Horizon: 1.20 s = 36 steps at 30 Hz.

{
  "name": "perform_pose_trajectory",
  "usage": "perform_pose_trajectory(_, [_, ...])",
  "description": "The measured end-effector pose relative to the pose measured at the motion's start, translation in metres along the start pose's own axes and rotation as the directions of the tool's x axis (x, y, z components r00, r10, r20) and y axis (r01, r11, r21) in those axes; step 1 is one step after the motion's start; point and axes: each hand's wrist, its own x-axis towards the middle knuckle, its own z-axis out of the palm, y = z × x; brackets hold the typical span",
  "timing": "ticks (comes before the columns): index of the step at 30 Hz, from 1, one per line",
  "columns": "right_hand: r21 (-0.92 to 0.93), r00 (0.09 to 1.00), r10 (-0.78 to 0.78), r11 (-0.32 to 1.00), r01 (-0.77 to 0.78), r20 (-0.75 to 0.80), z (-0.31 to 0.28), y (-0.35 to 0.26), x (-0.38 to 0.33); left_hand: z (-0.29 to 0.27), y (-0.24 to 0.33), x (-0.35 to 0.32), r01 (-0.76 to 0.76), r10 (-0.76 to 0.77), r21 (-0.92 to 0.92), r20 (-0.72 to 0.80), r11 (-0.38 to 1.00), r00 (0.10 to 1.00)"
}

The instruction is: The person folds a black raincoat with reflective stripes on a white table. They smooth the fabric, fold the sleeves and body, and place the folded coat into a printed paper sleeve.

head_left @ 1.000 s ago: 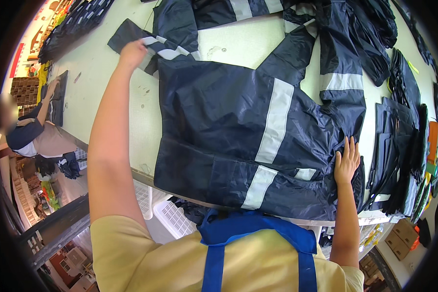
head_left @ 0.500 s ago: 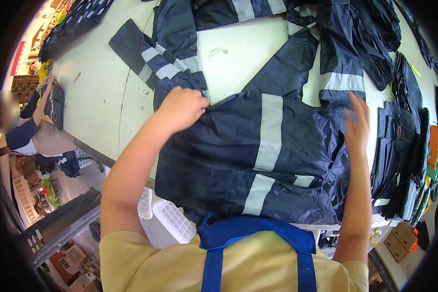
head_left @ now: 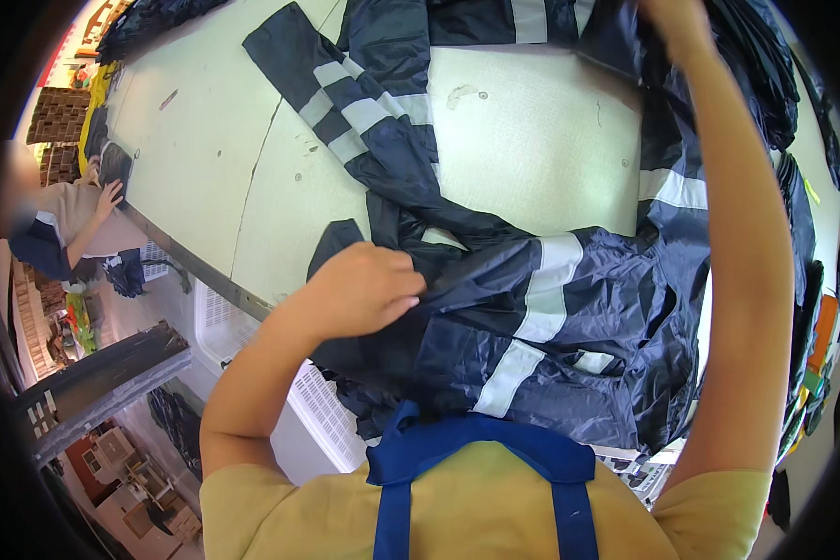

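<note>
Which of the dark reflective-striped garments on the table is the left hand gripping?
The left hand grips the nearest jacket at the table's front edge, not the striped sleeve lying farther back.

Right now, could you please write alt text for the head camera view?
A person's left hand grips a dark navy rain jacket with pale reflective stripes on a light green table. The right hand reaches toward more navy garments at the far edge.

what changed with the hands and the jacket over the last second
The left hand came back from the far sleeve and now grips a fold of the navy jacket near the body. The right hand left the jacket's near edge and reached far up. The table stayed as it was.
</note>
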Motion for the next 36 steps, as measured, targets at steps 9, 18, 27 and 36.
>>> perform_pose_trajectory(9, [-0.368, 0.404, 0.225, 0.873, 0.321, 0.887, 0.002, -0.006, -0.159, -0.001, -0.066, 0.06, 0.518, -0.541, 0.157, 0.254, 0.841, 0.802])
perform_pose_trajectory(18, [-0.196, 0.594, -0.141, 0.862, 0.467, 0.792, -0.052, -0.004, -0.257, -0.027, -0.156, 0.171, 0.282, -0.549, -0.481, -0.613, 0.83, 0.568])
perform_pose_trajectory(27, [-0.408, 0.988, -0.128, 0.909, 0.083, -0.084, -0.088, 0.111, -0.262, -0.046, -0.049, 0.177, 0.234, 0.083, 0.288, -0.775, 0.929, 0.627])
perform_pose_trajectory(36, [-0.329, 0.823, 0.398, 0.776, -0.538, -0.406, -0.144, 0.264, -0.12, 0.136, 0.1, 0.228, -0.455, 0.456, 0.109, -0.415, 0.884, 0.787])
